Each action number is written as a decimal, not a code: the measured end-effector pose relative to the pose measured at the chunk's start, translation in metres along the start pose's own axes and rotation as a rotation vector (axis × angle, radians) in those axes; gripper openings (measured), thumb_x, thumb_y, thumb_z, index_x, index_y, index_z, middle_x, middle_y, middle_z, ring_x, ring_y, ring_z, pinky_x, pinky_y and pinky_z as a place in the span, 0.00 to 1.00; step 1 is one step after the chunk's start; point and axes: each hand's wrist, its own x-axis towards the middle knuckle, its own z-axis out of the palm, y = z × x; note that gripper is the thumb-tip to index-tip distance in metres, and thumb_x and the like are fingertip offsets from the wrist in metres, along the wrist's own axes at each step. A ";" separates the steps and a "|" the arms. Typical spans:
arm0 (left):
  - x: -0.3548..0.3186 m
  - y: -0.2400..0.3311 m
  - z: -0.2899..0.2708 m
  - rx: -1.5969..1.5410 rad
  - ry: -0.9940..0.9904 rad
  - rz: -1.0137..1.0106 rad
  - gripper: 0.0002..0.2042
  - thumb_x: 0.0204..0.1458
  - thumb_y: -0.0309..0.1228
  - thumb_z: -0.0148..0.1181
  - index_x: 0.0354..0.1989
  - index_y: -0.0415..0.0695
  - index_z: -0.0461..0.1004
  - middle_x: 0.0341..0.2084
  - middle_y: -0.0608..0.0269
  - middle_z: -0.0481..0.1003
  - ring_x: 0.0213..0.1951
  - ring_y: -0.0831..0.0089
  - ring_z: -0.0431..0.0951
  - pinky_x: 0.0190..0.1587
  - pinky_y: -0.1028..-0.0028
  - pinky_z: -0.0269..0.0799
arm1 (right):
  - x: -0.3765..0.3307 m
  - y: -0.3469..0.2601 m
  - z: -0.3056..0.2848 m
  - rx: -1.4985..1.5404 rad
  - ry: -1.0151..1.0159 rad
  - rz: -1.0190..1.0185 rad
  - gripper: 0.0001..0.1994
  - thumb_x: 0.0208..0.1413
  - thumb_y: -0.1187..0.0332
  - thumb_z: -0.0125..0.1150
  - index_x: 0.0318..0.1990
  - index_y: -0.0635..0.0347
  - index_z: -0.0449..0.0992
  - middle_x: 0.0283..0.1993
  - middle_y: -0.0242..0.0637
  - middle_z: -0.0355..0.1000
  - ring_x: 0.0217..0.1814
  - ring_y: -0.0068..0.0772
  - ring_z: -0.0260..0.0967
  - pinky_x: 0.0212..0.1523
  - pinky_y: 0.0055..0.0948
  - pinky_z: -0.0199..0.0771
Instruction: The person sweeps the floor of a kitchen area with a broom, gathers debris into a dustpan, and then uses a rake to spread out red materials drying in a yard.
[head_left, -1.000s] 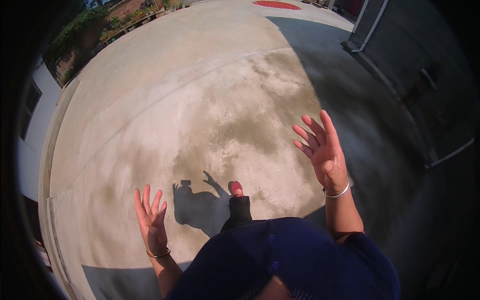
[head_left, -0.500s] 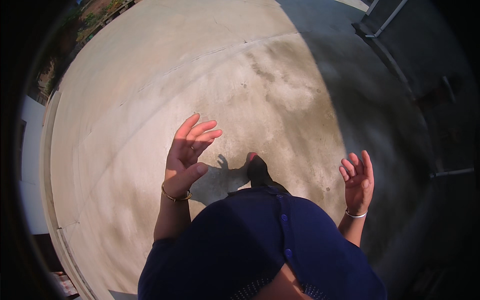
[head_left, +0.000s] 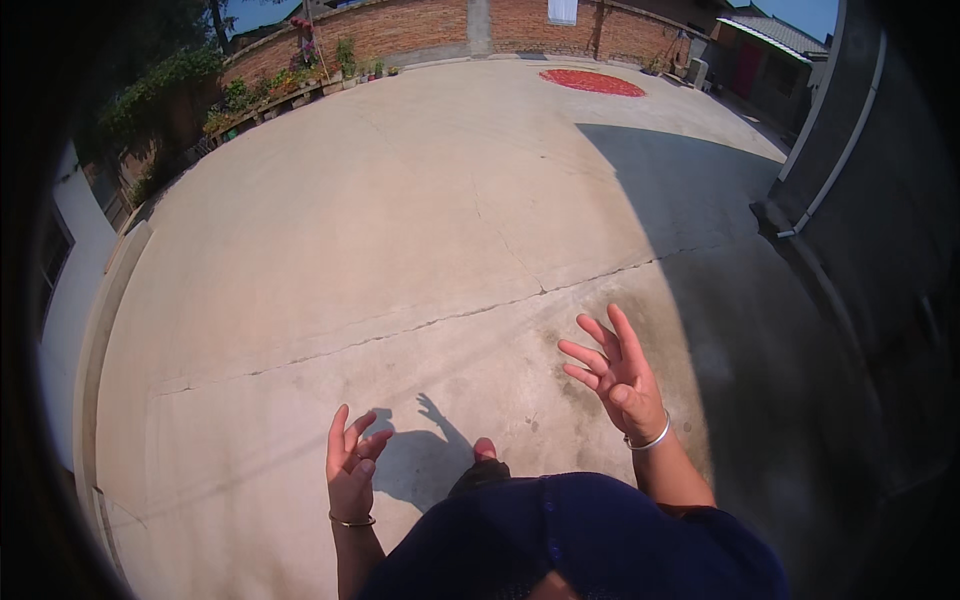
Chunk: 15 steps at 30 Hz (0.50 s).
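Note:
My left hand (head_left: 352, 468) is raised low in front of me, its fingers apart and slightly curled, with nothing in them. A thin bracelet (head_left: 352, 521) circles that wrist. Higher and to the right, my right hand (head_left: 622, 378) is lifted with its fingers spread, holding nothing. Around its wrist is a silver bangle (head_left: 648, 432). Neither hand touches anything. Between them, the tip of one reddish shoe (head_left: 484, 449) shows below my dark blue top (head_left: 600, 520). My shadow (head_left: 415, 465) falls on the concrete beside the shoe.
A sunlit concrete yard (head_left: 400, 230) spreads ahead, crossed by a crack. Far off lies a round red patch (head_left: 592, 82) before a brick wall (head_left: 400, 35). Potted plants (head_left: 265, 90) line the far left. A dark wall with a pale drainpipe (head_left: 850, 140) borders the shaded right side.
The view has tipped up, bringing the far wall, plants and red patch into sight. My right hand has risen and moved inward; my left hand sits lower in the picture.

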 end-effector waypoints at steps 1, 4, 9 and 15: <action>0.045 0.012 0.006 0.052 -0.028 0.010 0.41 0.37 0.24 0.57 0.63 0.43 0.44 0.54 0.50 0.60 0.49 0.60 0.70 0.55 0.65 0.62 | 0.038 0.009 -0.015 0.052 -0.012 0.048 0.47 0.42 0.57 0.66 0.65 0.53 0.39 0.65 0.48 0.45 0.62 0.48 0.53 0.58 0.37 0.58; 0.195 0.021 0.052 0.081 -0.288 0.037 0.41 0.38 0.23 0.60 0.63 0.45 0.44 0.54 0.52 0.60 0.50 0.61 0.69 0.52 0.68 0.63 | 0.128 0.015 -0.064 0.038 0.055 0.128 0.45 0.44 0.59 0.65 0.65 0.54 0.40 0.64 0.48 0.46 0.62 0.48 0.53 0.57 0.38 0.59; 0.433 0.009 0.129 0.144 -0.653 -0.122 0.41 0.39 0.19 0.59 0.63 0.46 0.43 0.55 0.52 0.60 0.52 0.63 0.67 0.46 0.73 0.66 | 0.252 0.010 -0.175 -0.083 0.357 -0.027 0.43 0.43 0.58 0.64 0.64 0.58 0.45 0.60 0.45 0.54 0.59 0.43 0.58 0.56 0.36 0.61; 0.662 -0.071 0.174 0.088 -0.670 -0.066 0.41 0.40 0.20 0.59 0.63 0.45 0.42 0.55 0.50 0.59 0.53 0.64 0.67 0.36 0.80 0.67 | 0.449 0.037 -0.326 -0.134 0.496 -0.044 0.42 0.43 0.60 0.64 0.64 0.57 0.45 0.60 0.44 0.55 0.58 0.41 0.59 0.54 0.34 0.63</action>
